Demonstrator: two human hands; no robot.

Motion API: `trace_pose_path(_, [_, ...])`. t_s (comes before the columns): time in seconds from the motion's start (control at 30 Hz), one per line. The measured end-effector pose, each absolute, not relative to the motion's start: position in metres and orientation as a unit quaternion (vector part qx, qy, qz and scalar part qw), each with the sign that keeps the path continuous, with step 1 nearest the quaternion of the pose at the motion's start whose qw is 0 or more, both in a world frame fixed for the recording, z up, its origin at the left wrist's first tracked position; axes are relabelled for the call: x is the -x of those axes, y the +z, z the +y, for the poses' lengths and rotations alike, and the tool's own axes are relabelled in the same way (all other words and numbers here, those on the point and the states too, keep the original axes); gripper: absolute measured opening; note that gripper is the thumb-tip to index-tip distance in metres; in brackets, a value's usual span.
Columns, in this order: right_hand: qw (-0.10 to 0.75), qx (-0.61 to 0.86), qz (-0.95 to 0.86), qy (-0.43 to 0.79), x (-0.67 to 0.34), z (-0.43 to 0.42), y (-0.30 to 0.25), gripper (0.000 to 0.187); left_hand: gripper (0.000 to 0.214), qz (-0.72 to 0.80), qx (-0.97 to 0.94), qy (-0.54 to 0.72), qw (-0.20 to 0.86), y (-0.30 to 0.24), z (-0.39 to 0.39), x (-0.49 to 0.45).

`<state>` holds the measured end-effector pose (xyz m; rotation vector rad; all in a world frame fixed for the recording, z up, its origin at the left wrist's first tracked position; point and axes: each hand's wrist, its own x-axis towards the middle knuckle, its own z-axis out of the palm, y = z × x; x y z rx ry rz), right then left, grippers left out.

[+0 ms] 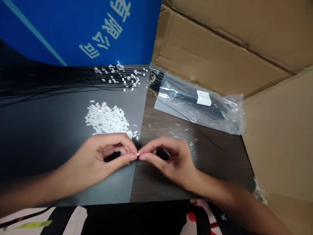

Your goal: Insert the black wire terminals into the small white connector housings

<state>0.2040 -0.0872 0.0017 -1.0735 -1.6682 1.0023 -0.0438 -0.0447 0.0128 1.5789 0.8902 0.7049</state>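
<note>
Together, left hand (97,160), right hand (172,161), pinching white connector (137,154), beside connector pile (106,119)

A tiny white connector (137,154) sits pinched between left hand (97,160) and right hand (171,161).

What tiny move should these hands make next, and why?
Probably they should fit the tiny white piece pinched between the left hand and right hand onto a wire end: the black wires at the far side appear to carry similar white pieces, while the loose white pile seems to have no wires.
</note>
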Motion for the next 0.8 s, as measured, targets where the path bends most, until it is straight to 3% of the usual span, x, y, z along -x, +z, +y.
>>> trace_pose_path(0.07, [0.400,0.473,-0.728,0.294,-0.218,-0.075,0.005,0.009,0.009,0.376,-0.688,0.309,0.539,0.015,-0.043,0.043])
trace_pose_path(0.2, [0.254,0.639,-0.724,0.054,-0.256,-0.042,0.003,0.031,0.011,0.352,-0.712,0.309,0.523,0.017,-0.039,0.040])
trace_pose_path(0.37, [0.204,0.694,-0.689,0.051,-0.284,-0.020,-0.004,0.036,0.015,0.322,-0.731,0.286,0.529,0.012,-0.040,0.042])
trace_pose_path(0.8, [0.158,0.709,-0.680,0.101,-0.293,-0.029,0.015,0.010,0.015,0.313,-0.726,0.199,0.579,0.008,-0.040,0.048])
